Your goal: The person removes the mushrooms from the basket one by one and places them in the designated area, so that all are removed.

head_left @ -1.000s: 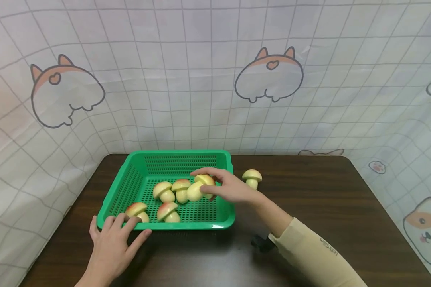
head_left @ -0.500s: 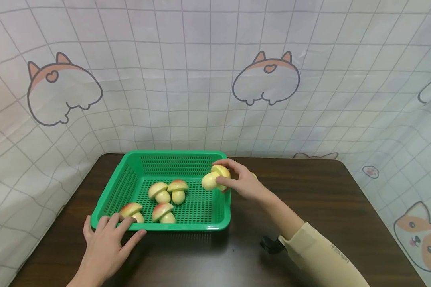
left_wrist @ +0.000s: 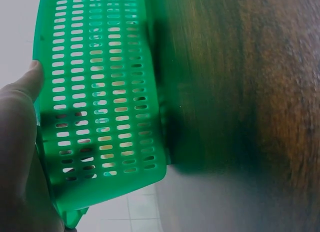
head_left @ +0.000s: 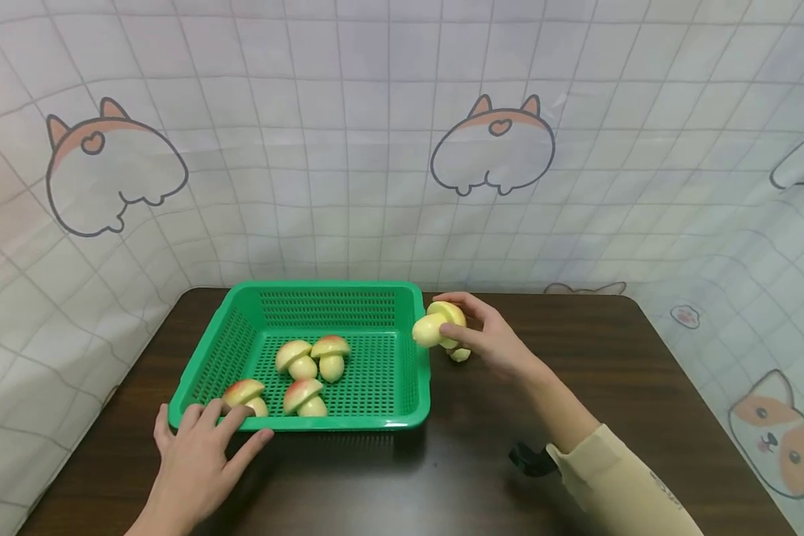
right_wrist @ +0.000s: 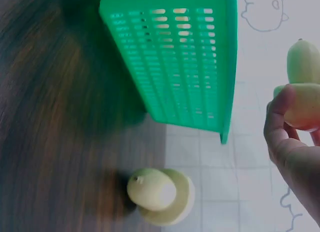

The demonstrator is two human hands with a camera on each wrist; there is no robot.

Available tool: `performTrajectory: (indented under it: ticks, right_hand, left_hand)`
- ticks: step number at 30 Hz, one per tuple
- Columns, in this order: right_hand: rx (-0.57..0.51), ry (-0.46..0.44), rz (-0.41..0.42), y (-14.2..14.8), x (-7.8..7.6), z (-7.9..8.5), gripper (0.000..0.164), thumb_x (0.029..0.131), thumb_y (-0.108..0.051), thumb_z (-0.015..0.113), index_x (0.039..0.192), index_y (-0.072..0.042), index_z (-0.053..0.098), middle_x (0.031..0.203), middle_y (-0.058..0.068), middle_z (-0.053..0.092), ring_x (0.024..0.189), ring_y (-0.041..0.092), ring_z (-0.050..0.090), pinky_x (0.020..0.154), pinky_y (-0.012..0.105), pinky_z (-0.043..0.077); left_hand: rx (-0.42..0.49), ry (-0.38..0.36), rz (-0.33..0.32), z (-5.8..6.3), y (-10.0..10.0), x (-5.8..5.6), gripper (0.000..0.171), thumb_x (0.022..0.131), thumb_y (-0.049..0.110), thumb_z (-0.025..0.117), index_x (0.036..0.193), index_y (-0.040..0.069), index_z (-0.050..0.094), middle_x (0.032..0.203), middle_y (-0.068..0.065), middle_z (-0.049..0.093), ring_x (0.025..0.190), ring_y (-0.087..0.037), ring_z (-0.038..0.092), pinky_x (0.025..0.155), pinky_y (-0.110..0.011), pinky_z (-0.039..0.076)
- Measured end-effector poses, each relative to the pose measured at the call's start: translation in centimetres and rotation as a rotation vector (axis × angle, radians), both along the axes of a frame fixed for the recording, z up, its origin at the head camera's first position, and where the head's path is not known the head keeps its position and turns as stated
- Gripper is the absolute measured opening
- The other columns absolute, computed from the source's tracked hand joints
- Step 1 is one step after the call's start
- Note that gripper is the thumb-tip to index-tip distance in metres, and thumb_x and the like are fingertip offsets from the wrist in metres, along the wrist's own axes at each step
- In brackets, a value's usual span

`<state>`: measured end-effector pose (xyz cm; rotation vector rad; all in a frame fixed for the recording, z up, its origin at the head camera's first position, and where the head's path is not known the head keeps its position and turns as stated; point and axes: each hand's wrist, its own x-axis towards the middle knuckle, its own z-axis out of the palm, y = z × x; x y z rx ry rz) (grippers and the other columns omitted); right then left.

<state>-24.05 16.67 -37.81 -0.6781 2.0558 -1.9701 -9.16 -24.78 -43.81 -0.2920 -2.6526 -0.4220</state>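
Observation:
My right hand [head_left: 496,335] pinches a yellow toy mushroom [head_left: 429,330] by its cap, stem pointing left, in the air just right of the green basket [head_left: 308,423]. Below it a second mushroom [head_left: 460,354] sits on the table, mostly hidden by the hand; the right wrist view shows this mushroom [right_wrist: 160,194] whole. My left hand [head_left: 204,454] holds the basket's front left rim, fingers bent over it and thumb outside. Inside the basket lie several more mushrooms [head_left: 331,357] with reddish caps, one [head_left: 244,391] of them close to the left fingers.
The dark wooden table [head_left: 388,491] reaches back to a white gridded cloth [head_left: 348,186] with cartoon dogs printed on it. A black strap [head_left: 532,459] hangs at my right cuff. The basket's perforated wall [left_wrist: 95,92] fills much of the left wrist view.
My right hand has lifted the mushroom from inside the basket and carried it right, past the right rim. The left hand stays on the basket.

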Motion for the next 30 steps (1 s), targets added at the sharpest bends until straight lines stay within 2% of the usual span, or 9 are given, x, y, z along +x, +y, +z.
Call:
performTrajectory:
  ticks: [8, 15, 21, 30]
  right_hand:
    - [-0.063, -0.030, 0.038, 1.2, 0.0, -1.1, 0.042, 0.102, -0.008, 0.064, 0.142, -0.006, 0.052, 0.133, 0.017, 0.054, 0.103, 0.029, 0.061, 0.081, 0.044, 0.058]
    - [-0.078, -0.021, 0.049, 2.3, 0.1, -1.8, 0.041, 0.102, -0.006, 0.063, 0.142, -0.010, 0.054, 0.133, 0.017, 0.052, 0.106, 0.028, 0.060, 0.086, 0.049, 0.057]
    - [-0.073, -0.032, 0.048, 3.1, 0.0, -2.4, 0.040, 0.102, -0.006, 0.061, 0.142, -0.014, 0.055, 0.132, 0.013, 0.054, 0.106, 0.025, 0.059, 0.082, 0.045, 0.055]
    - [-0.115, -0.039, 0.050, 4.4, -0.6, -3.5, 0.036, 0.105, -0.005, 0.056, 0.140, -0.015, 0.057, 0.130, 0.013, 0.053, 0.100, 0.020, 0.058, 0.079, 0.039, 0.054]
  left_hand:
    - [0.005, 0.012, 0.004, -0.3, 0.1, 0.2, 0.033, 0.091, 0.051, 0.075, 0.104, 0.021, 0.069, 0.103, -0.006, 0.060, 0.100, -0.038, 0.052, 0.102, -0.086, 0.003]
    - [0.005, 0.021, 0.000, -0.1, 0.3, -0.1, 0.032, 0.091, 0.052, 0.074, 0.103, 0.023, 0.069, 0.102, -0.004, 0.060, 0.098, -0.036, 0.053, 0.102, -0.086, 0.004]
    - [0.000, 0.010, 0.011, -0.1, 0.2, 0.1, 0.032, 0.091, 0.052, 0.074, 0.102, 0.023, 0.068, 0.103, -0.005, 0.060, 0.099, -0.038, 0.052, 0.102, -0.086, 0.003]
    - [-0.002, 0.012, 0.007, -0.1, 0.1, 0.0, 0.032, 0.092, 0.052, 0.073, 0.104, 0.022, 0.069, 0.104, -0.005, 0.060, 0.100, -0.037, 0.052, 0.102, -0.086, 0.004]
